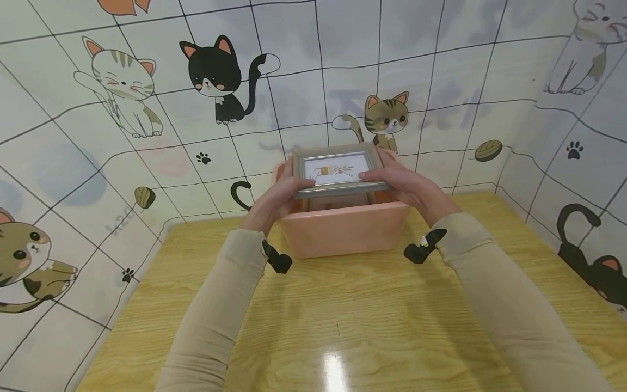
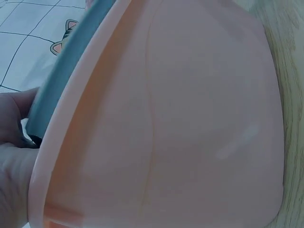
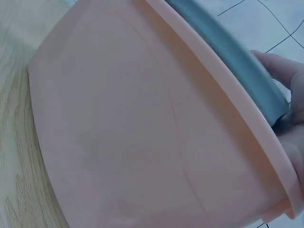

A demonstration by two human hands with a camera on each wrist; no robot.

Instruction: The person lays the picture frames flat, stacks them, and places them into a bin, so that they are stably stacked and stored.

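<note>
Both hands grip a grey picture frame (image 1: 338, 189) by its two short sides, right over the opening of a pink plastic bin (image 1: 345, 231). The left hand (image 1: 279, 197) has its thumb on the frame's front edge at the left. On the opposite side the right hand (image 1: 409, 182) lays its thumb across the front, with the fingers round the outer edge. Behind the glass is a white print with a small plant drawing. Below it, inside the bin, part of another frame-like item (image 1: 340, 201) shows. Each wrist view shows the frame's bluish-grey edge (image 2: 71, 66) (image 3: 237, 61) just above the bin's rim.
The bin stands on a wood-grain table (image 1: 338, 305) near the back wall (image 1: 303, 81), which is covered in a grid pattern with cartoon cats. Walls close in the table on the left and right. A dark strap end (image 1: 279, 258) hangs from each wrist.
</note>
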